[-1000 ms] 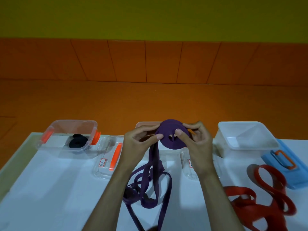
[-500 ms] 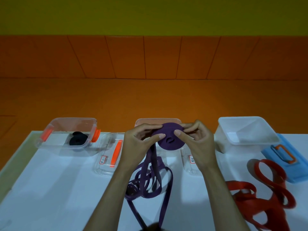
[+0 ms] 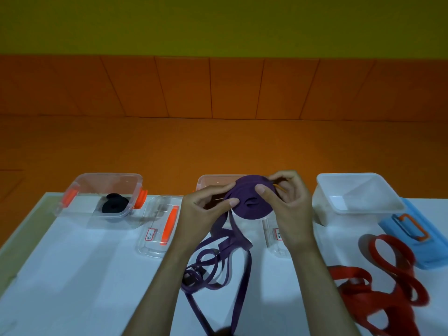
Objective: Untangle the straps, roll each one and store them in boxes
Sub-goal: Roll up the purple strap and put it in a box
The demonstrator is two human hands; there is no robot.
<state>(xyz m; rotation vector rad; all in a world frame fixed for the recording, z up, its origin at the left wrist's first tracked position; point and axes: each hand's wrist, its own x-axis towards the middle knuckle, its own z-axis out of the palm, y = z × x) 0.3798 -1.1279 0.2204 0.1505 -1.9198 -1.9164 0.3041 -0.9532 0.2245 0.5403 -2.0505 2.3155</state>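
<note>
Purple strap [image 3: 252,206], half rolled, held up in front of the middle box [image 3: 211,181]. Left hand [image 3: 201,214] and right hand [image 3: 288,207] pinch it, thumbs on its face, likely to keep turns tight. Loose tail trails below; red strap [image 3: 388,287] lies right of the box.

Dim, warm-tinted light, seemingly from above; soft shadows pool on the table [image 3: 72,275]. Wide-angle bending at the edges, slight blur low down.
</note>
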